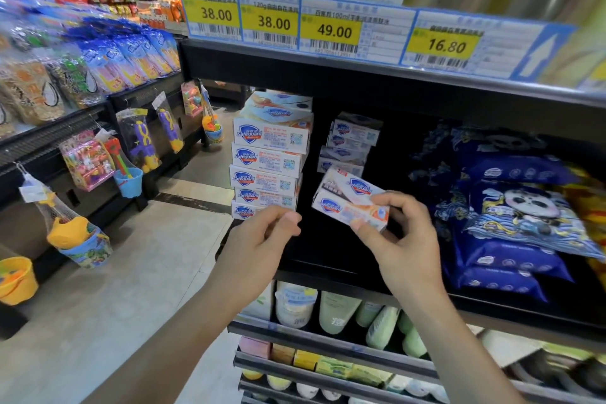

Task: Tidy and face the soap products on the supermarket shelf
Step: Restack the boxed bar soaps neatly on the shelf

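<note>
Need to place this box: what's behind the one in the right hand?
Behind the held box is a short stack of soap boxes set back on the dark shelf. The stack's bottom is covered by the box.

Two hands are seen, the left hand point(262, 239) and the right hand point(398, 239). Two soap boxes point(351, 203) are held in the right one. Five boxes are counted facing front in the left stack point(267, 170), with more lying on top, their number unclear. Four boxes are made out in the rear stack point(349, 144). Four yellow price tags point(331, 30) are shown.
</note>
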Action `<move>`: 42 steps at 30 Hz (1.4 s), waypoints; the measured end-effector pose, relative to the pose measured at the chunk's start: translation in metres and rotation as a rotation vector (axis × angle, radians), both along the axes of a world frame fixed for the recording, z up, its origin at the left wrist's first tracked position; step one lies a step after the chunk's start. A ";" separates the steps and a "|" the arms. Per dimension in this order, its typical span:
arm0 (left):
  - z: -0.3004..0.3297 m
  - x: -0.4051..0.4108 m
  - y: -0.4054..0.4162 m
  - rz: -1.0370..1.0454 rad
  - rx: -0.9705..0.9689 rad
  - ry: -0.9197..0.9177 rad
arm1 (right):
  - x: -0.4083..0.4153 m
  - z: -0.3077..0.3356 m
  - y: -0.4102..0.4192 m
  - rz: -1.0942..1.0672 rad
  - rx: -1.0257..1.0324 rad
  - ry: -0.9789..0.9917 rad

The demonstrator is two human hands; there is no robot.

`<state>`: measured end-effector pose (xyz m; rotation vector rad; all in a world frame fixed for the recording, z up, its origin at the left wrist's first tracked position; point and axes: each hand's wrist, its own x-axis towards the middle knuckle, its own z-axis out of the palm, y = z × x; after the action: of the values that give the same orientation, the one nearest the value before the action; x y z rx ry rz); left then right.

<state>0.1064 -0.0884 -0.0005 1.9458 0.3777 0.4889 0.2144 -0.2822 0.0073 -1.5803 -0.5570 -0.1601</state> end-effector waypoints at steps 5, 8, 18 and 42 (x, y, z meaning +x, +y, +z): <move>0.022 0.006 -0.013 -0.106 -0.573 0.060 | -0.021 -0.007 -0.013 0.091 -0.035 -0.155; 0.025 0.005 -0.016 -0.193 -0.674 0.076 | -0.031 -0.009 -0.018 0.137 -0.060 -0.171; 0.015 0.000 -0.023 -0.200 -0.582 0.015 | -0.041 -0.011 -0.031 0.075 -0.273 -0.188; 0.011 -0.004 -0.027 -0.283 -0.365 -0.175 | -0.030 0.036 -0.029 0.396 0.042 0.814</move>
<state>0.1028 -0.1158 0.0105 1.5566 0.0684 0.3721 0.1841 -0.3115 0.0433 -1.3169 -0.2034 0.7374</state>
